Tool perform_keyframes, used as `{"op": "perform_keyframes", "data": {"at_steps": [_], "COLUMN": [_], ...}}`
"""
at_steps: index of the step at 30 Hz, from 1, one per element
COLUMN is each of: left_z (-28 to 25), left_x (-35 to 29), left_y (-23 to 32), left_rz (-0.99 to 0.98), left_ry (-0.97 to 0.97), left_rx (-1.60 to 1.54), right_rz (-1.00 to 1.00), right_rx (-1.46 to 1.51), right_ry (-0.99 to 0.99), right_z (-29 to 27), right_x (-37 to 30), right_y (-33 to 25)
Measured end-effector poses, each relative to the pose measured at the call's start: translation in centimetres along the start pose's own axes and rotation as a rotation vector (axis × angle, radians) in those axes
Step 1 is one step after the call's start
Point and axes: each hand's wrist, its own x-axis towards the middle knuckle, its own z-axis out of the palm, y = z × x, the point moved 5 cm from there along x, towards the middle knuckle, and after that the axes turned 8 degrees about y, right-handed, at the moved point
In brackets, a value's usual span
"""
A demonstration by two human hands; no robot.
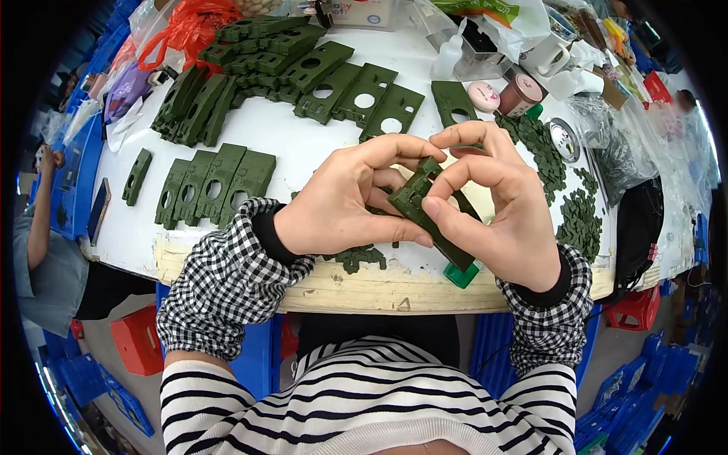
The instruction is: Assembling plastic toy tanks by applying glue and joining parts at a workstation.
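A dark green plastic toy tank hull [450,241] is tilted between my two hands above the table's front edge. My left hand [337,199] grips its left side, with the thumb stretched along the lower edge and the fingers curled behind. My right hand [502,199] pinches the upper part, thumb and forefinger pressed together near the raised end. Any small piece between those fingertips is hidden. Under the hull, a bright green object [461,274] shows at the table edge. Small dark green parts [359,258] lie below my left hand.
Stacked hulls [273,61] fill the back left, with a row of hulls [215,186] nearer. Heaps of small green parts [580,220] lie at right, near a round tin [563,139] and pink-lidded jar [522,92]. A white bottle [450,57] stands behind. Another person's arm [42,205] shows far left.
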Motion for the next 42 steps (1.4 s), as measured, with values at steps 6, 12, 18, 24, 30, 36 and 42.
{"op": "perform_keyframes", "data": {"at_steps": [6, 12, 18, 24, 30, 36, 42], "left_z": [0.04, -0.02, 0.0, 0.01, 0.02, 0.06, 0.07], "left_x": [0.05, -0.05, -0.03, -0.02, 0.0, -0.02, -0.03], "left_y": [0.09, 0.12, 0.06, 0.03, 0.0, 0.18, 0.03], "left_rz": [-0.018, -0.007, -0.009, 0.015, -0.001, 0.021, 0.014], "left_ry": [0.002, -0.002, -0.006, -0.006, 0.003, 0.003, 0.008], "left_rx": [0.021, 0.054, 0.026, 0.032, 0.045, 0.072, 0.07], "right_rz": [0.008, 0.011, 0.019, 0.002, -0.022, -0.035, -0.069], "right_rx": [-0.003, -0.011, 0.019, 0.005, -0.027, -0.064, -0.064], "right_ry": [0.001, -0.004, -0.005, 0.002, 0.014, 0.012, 0.032], "right_z": [0.03, 0.2, 0.08, 0.16, 0.23, 0.26, 0.43], "right_x": [-0.03, -0.02, 0.03, 0.02, -0.03, -0.1, -0.15], "right_y": [-0.02, -0.01, 0.02, 0.0, -0.09, -0.22, -0.17]}}
